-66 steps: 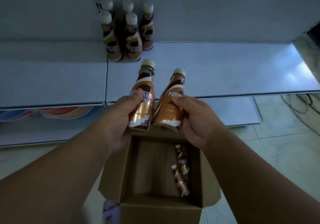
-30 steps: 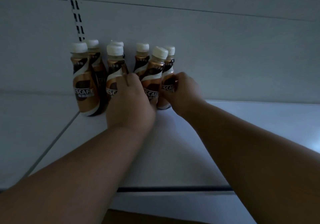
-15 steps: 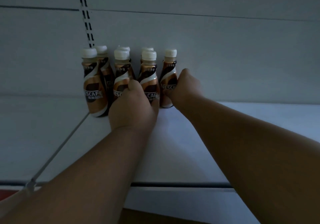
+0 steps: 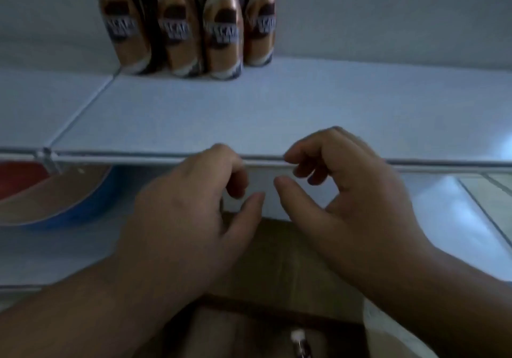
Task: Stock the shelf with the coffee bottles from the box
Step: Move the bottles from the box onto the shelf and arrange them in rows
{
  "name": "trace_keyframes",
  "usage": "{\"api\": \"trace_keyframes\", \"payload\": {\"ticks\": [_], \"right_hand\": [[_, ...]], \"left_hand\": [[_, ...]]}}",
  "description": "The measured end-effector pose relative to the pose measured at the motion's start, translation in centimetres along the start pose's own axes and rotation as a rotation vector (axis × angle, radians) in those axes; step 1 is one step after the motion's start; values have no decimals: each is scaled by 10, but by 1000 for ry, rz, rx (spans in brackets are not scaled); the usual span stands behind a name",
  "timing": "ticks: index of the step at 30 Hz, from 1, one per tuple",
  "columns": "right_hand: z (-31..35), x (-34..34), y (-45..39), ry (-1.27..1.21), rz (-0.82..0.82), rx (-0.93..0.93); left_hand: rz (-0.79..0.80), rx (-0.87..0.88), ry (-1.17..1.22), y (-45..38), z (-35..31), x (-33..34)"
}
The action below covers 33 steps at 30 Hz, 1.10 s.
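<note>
White shelf [image 4: 277, 114] carries the coffee bottles [image 4: 221, 28] packed upright against its back wall to leave the front free, and my left hand [image 4: 191, 213] and right hand [image 4: 352, 199], which gripped two there moments ago, now hover empty, fingers loosely curled, over the box [image 4: 282, 269] for more.

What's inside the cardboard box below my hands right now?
One white-capped bottle shows at the bottom of the cardboard box. The left hand, the right hand and both forearms cover most of the opening, so any other bottles cannot be seen.
</note>
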State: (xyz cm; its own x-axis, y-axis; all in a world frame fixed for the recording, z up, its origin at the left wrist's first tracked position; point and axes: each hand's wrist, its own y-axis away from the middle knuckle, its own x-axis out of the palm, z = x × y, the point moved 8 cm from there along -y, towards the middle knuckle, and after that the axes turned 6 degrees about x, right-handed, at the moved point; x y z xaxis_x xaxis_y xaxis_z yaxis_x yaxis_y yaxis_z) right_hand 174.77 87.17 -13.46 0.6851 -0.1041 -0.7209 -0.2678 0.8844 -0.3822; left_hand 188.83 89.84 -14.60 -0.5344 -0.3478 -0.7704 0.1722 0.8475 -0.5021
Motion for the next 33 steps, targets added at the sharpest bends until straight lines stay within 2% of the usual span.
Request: {"api": "trace_keyframes", "payload": {"ticks": [4, 8, 10, 12, 14, 19, 22, 24, 26, 28, 30, 33], "right_hand": [[-22, 42, 69, 5, 186, 58], [-49, 79, 106, 11, 300, 141], [-68, 94, 127, -2, 341, 231], [-98, 117, 158, 21, 457, 395], [-129, 144, 198, 31, 594, 586], [-197, 196, 271, 303, 842, 860], [-235, 221, 291, 418, 917, 995], [-250, 229, 298, 401, 852, 1119], [-258, 237, 305, 380, 790, 1194], [-260, 244, 306, 373, 780, 1189], [-262, 248, 307, 358, 828, 1175], [-258, 250, 307, 278, 887, 1196]], "left_hand": [[237, -58, 80, 65, 7, 51], [333, -75, 110, 105, 16, 87], [377, -88, 138, 123, 18, 105], [448, -125, 169, 144, 20, 127], [533, -236, 245, 172, 26, 155], [599, -752, 417, 249, 53, 235], [929, -892, 317, 306, 54, 289], [1188, -863, 298, 346, 36, 316], [1303, -897, 404, 378, 12, 330], [1202, -1063, 563, 396, -2, 335], [994, -1214, 669, 401, -6, 336], [841, -1329, 811, 404, -18, 338]]}}
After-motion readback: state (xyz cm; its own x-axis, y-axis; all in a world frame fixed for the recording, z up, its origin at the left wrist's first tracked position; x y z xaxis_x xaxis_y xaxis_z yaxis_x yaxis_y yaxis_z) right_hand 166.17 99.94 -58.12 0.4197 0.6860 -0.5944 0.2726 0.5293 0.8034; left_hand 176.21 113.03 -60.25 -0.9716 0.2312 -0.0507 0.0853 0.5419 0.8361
